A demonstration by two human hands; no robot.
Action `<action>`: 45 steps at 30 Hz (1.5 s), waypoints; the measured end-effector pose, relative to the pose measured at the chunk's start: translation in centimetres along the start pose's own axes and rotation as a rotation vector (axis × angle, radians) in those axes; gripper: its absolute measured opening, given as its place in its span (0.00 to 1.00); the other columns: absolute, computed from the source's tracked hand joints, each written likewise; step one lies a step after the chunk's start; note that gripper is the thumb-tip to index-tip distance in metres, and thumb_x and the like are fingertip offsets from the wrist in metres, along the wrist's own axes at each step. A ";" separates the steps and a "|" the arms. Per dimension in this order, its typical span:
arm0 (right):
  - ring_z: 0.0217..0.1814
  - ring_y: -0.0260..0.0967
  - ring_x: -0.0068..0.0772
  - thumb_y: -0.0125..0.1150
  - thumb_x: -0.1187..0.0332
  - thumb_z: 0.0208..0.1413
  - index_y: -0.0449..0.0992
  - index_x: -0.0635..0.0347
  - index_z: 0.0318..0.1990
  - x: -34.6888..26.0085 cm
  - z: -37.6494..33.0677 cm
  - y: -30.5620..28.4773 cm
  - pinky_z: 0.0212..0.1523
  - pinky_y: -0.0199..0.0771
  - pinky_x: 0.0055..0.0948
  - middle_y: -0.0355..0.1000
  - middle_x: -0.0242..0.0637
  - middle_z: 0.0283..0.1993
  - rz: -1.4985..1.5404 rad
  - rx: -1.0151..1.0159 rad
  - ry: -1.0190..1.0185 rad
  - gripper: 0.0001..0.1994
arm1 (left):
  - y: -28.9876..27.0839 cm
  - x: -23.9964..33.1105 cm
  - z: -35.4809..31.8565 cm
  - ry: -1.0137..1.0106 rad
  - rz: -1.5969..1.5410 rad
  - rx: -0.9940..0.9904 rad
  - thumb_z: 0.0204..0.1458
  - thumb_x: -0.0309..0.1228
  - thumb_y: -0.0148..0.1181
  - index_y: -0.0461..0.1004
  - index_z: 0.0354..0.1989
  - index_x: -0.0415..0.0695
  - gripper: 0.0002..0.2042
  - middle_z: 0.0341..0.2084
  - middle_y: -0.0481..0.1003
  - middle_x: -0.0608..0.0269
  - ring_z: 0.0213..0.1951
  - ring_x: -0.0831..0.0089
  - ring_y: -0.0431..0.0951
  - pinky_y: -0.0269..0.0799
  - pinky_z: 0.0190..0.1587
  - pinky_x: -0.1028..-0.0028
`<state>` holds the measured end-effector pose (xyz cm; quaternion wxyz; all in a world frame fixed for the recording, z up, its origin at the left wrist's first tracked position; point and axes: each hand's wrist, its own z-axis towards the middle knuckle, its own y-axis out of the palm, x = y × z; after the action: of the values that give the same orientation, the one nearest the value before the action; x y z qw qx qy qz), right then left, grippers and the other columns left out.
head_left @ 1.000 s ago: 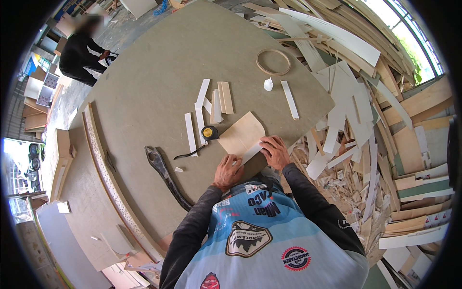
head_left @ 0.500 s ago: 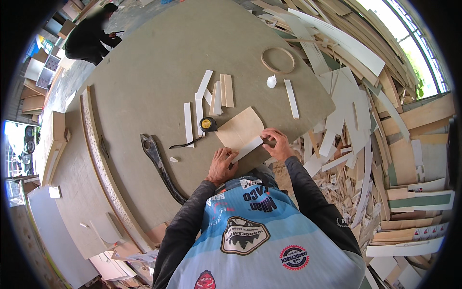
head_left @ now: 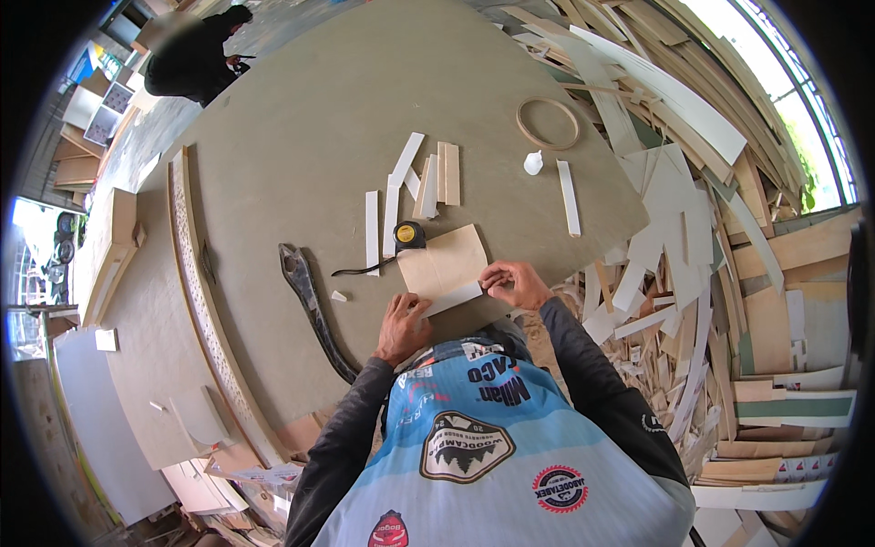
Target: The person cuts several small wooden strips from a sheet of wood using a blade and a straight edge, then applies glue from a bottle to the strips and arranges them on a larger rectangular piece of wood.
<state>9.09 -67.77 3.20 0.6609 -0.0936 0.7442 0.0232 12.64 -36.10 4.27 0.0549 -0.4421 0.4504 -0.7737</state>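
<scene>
A white strip (head_left: 454, 298) lies along the near edge of a thin tan board (head_left: 444, 260) on the worktable. My left hand (head_left: 404, 330) holds the strip's left end, fingertips bent over it at the board's corner. At the other end, the fingers of my right hand (head_left: 516, 284) are pinched together on the strip, partly hiding it. Just beyond the board's far left corner sits a black and yellow tape measure (head_left: 409, 235), its dark strap trailing left. White strips (head_left: 372, 232) and narrow tan pieces (head_left: 448, 173) lie farther off.
A black curved tool (head_left: 310, 305) lies left of my hands. At the right stand a small white bottle (head_left: 533, 163), a wooden ring (head_left: 547, 124) and a white strip (head_left: 569, 198). Wood offcuts (head_left: 670, 246) heap beyond the table (head_left: 301, 164). A person in black (head_left: 196, 59) crouches far left.
The tan board and white strip have turned slightly clockwise, so the strip lies more level. My right hand has come nearer with its end. The whole view has shifted a little.
</scene>
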 end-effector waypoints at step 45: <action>0.37 0.77 0.45 0.70 0.69 0.53 0.83 0.63 0.39 0.6 2.6 4.7 0.40 0.75 0.42 0.78 0.43 0.33 -0.604 0.611 0.040 0.09 | -0.7 0.0 -0.2 -0.037 -0.017 -0.020 0.44 0.22 0.64 0.78 0.49 0.41 0.20 0.44 0.73 0.56 0.47 0.55 0.73 0.73 0.52 0.61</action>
<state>10.72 -62.82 1.82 0.6208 -0.1076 0.6688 -0.3946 12.75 -35.57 4.73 0.0525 -0.4606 0.4533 -0.7613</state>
